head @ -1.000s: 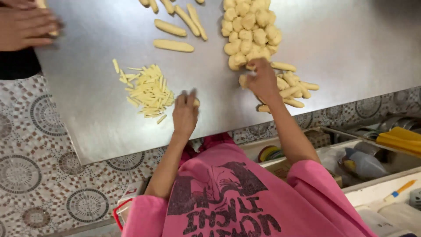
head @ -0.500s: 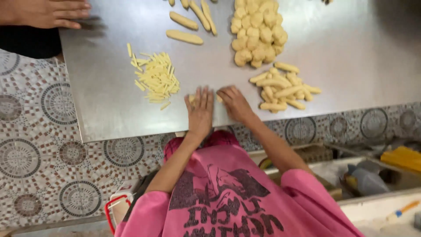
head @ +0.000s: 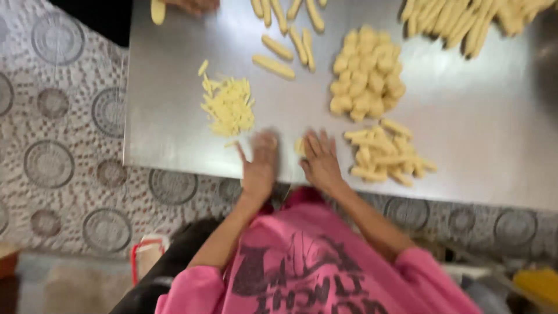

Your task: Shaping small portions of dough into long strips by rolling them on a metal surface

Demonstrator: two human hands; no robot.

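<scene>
Head view: left hand [head: 260, 164] and right hand [head: 320, 161] lie flat, fingers spread, on a shiny steel tabletop [head: 476, 116], a small pale dough piece [head: 299, 146] between them.

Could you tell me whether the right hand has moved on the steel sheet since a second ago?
Yes. The right hand has left the pile of finger-shaped dough pieces and come to the sheet's near edge, close beside the left hand.

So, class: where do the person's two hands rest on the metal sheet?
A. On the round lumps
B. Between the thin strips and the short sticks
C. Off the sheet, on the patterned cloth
B: the left hand and right hand lie flat between the thin strips and the short sticks.
</scene>
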